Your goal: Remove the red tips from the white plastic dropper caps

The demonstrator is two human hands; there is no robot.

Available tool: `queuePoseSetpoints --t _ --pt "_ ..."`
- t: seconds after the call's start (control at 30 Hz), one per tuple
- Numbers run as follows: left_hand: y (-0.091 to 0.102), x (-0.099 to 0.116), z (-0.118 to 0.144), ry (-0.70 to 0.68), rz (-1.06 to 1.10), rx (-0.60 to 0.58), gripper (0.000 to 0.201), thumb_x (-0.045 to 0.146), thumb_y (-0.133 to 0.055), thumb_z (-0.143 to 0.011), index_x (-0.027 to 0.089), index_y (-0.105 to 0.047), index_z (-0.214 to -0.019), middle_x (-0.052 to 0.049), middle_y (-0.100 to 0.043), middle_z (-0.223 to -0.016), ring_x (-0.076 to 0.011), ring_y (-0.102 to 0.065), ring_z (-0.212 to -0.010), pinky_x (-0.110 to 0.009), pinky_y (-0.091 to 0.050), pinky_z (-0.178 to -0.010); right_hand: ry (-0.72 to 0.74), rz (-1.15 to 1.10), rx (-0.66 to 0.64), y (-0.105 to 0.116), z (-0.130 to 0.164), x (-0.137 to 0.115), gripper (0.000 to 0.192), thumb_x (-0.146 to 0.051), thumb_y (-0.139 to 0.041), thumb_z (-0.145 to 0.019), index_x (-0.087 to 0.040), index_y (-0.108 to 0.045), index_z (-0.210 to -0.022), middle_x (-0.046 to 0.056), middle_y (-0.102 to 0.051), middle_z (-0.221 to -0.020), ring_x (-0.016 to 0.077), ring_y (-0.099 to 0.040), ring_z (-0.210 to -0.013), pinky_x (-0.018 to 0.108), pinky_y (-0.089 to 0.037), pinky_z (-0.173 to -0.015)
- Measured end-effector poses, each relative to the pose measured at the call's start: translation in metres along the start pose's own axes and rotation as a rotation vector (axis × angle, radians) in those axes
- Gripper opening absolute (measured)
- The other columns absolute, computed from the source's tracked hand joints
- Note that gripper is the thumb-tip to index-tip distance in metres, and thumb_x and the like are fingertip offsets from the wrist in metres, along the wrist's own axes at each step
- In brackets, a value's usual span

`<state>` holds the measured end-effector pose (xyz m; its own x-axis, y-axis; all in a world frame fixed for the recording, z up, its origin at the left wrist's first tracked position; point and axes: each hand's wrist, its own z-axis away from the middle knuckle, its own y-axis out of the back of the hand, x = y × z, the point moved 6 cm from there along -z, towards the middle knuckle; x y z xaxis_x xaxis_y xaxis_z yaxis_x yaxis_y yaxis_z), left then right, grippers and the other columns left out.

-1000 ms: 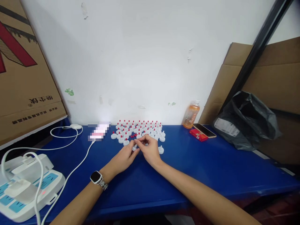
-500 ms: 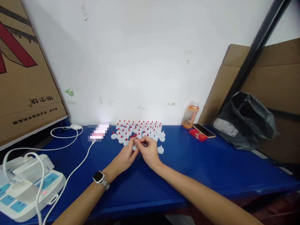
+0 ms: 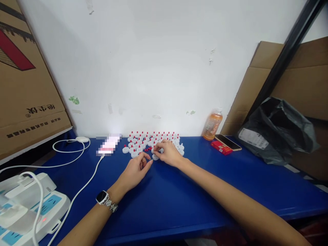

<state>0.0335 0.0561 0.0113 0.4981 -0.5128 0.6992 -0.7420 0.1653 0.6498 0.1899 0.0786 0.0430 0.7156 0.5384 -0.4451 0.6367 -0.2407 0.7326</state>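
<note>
My right hand (image 3: 169, 153) reaches over the blue table, its thumb and fingers pinched on a white round cap (image 3: 155, 157) near the front of a group of caps. The small tip between the fingers is hidden. To its left, my left hand (image 3: 137, 171) is apart from it, fingers loosely bent, thumb and index finger spread with nothing seen between them. Several white caps with red tips (image 3: 133, 140) stand upright in rows by the wall. A few loose red tips (image 3: 148, 149) lie between the hands and these rows. One white cap with a bare nozzle (image 3: 181, 146) stands at the right.
A smartphone on a cable (image 3: 109, 145) lies at the left, with a white power strip (image 3: 55, 218) nearer. Right of the caps are an orange drink bottle (image 3: 213, 126), a red box (image 3: 221, 147), another phone (image 3: 229, 142) and a grey plastic bag (image 3: 276, 136). Cardboard stands at both sides.
My hands, together before, have parted. The right one has moved forward and right with a white cap to the group; the left has opened and drawn slightly back. The view has shifted a little.
</note>
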Motion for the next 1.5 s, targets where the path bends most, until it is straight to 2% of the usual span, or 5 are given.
queuePoseSetpoints --t 0.47,0.73,0.9,1.27,1.5 --pt "-0.018 0.018 -0.002 -0.079 -0.102 -0.134 0.031 0.046 -0.042 -0.096 0.02 -0.058 -0.089 0.003 -0.052 -0.068 -0.0129 -0.048 -0.061 -0.026 -0.038 -0.059 -0.173 0.166 0.187 0.067 0.055 0.018 0.017 -0.034 -0.057 -0.091 -0.02 -0.065 -0.084 0.003 -0.059 -0.078 0.0171 -0.055 -0.078 0.028 -0.039 -0.07" --pt "-0.05 0.057 -0.002 -0.286 -0.19 -0.119 0.033 0.042 -0.054 -0.092 0.023 -0.051 -0.119 -0.006 -0.056 -0.114 -0.0199 -0.058 -0.095 -0.033 -0.048 -0.08 -0.234 -0.249 -0.01 0.039 0.08 0.012 0.01 -0.022 -0.058 -0.086 -0.018 -0.064 -0.079 -0.002 -0.061 -0.066 0.01 -0.051 -0.058 0.022 -0.037 -0.056" --pt "-0.034 0.038 0.009 -0.222 -0.277 -0.131 0.023 0.037 -0.035 -0.101 0.021 -0.051 -0.107 -0.006 -0.058 -0.103 -0.0215 -0.057 -0.095 -0.036 -0.046 -0.083 -0.149 -0.371 0.002 0.021 0.056 -0.016 0.008 -0.022 -0.056 -0.088 -0.017 -0.062 -0.088 -0.001 -0.065 -0.074 0.0105 -0.054 -0.062 0.023 -0.04 -0.059" --pt "0.009 -0.011 0.022 0.077 -0.42 -0.038 0.03 0.041 -0.027 -0.101 0.022 -0.051 -0.1 -0.006 -0.06 -0.098 -0.0258 -0.055 -0.098 -0.041 -0.041 -0.085 0.188 0.563 -0.2 -0.034 -0.01 -0.032 0.018 -0.027 -0.057 -0.092 -0.015 -0.071 -0.094 0.015 -0.065 -0.098 0.0308 -0.049 -0.107 0.046 -0.032 -0.093" --pt "0.003 -0.01 0.021 0.057 -0.388 -0.066 0.03 0.043 -0.028 -0.101 0.023 -0.05 -0.097 -0.005 -0.058 -0.095 -0.0242 -0.054 -0.096 -0.041 -0.041 -0.087 0.055 0.032 -0.08 -0.023 0.006 -0.023 0.011 -0.02 -0.058 -0.089 -0.018 -0.068 -0.093 0.005 -0.07 -0.089 0.0195 -0.059 -0.088 0.036 -0.04 -0.085"
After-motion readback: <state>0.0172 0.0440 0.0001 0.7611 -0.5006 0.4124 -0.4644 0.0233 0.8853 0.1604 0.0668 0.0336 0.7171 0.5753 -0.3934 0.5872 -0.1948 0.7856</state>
